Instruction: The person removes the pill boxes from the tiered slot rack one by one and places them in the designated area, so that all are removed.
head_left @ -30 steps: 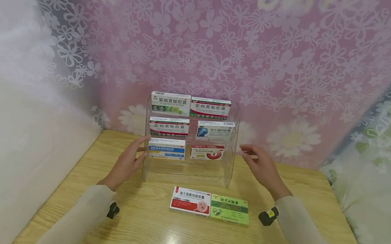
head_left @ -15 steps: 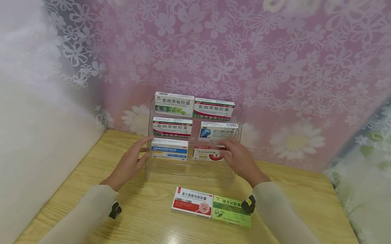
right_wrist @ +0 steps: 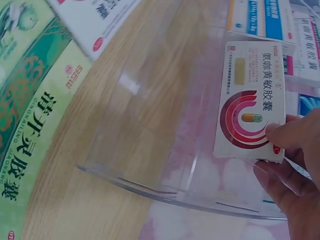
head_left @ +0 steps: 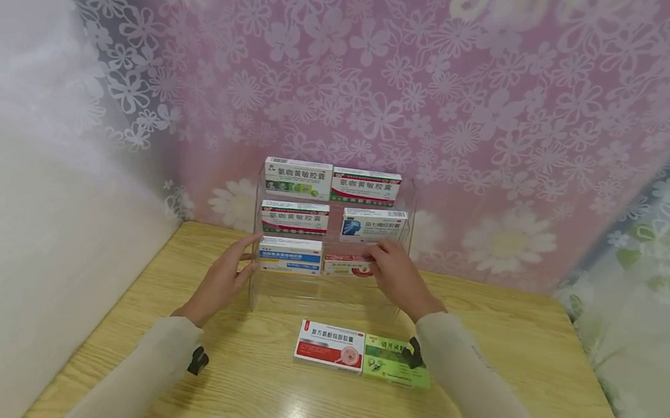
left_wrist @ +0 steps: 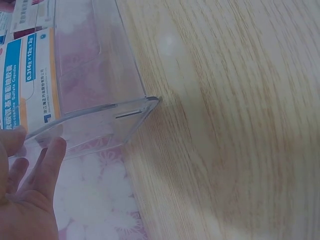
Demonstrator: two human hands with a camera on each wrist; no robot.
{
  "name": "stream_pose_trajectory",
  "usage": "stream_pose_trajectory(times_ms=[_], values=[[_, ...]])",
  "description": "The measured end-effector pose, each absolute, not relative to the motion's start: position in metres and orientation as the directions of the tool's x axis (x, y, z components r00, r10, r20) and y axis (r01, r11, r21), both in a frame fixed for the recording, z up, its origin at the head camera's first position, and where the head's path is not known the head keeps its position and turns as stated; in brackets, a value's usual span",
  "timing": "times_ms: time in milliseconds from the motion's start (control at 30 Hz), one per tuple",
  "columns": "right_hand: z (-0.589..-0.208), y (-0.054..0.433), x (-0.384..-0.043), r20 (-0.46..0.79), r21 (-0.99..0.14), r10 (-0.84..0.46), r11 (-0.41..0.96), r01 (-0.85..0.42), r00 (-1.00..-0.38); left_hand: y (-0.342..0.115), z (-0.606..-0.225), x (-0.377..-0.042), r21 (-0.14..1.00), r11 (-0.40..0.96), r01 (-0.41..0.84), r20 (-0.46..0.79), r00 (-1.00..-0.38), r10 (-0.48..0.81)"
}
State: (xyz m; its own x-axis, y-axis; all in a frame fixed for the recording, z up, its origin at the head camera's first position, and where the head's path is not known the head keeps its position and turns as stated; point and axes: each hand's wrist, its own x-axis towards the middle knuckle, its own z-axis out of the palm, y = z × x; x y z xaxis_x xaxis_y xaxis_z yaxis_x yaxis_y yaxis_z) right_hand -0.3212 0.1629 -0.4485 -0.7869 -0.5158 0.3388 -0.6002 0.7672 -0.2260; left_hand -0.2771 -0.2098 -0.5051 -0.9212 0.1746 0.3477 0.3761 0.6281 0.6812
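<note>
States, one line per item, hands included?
Clear plastic tiered rack: upright on wooden table
Left hand: gripping rack's left side
White carton with red arcs: in rack, end pinched
Right hand: pinching that carton
White carton with blue bands: standing in rack
Four upper white cartons: standing in rack, face-out
White-and-red carton: lying face-up on table
Lime-green carton: face-up, partly hidden

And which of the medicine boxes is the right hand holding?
The white box with concentric red arcs, in the clear rack: it alone is pinched by the right hand.
</note>
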Motion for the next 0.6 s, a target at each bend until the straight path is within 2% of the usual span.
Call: stream_pose_trajectory(times_ms=[300, 467, 600], values=[[-0.419, 0.193, -0.304, 0.404, -0.345, -0.461, 0.723, -0.598, -0.79, -0.212, -0.511, -0.278, 0.68, 0.62, 0.391, 0.361, -0.915, 0.181], [-0.411, 0.234, -0.289, 0.344, -0.447, -0.417, 0.715, -0.537, -0.841, -0.211, -0.51, -0.279, 0.675, 0.625, 0.392, 0.361, -0.914, 0.183], [-0.418, 0.276, -0.278, 0.276, -0.503, -0.392, 0.719, -0.479, -0.878, -0.211, -0.509, -0.279, 0.679, 0.618, 0.396, 0.364, -0.913, 0.185]])
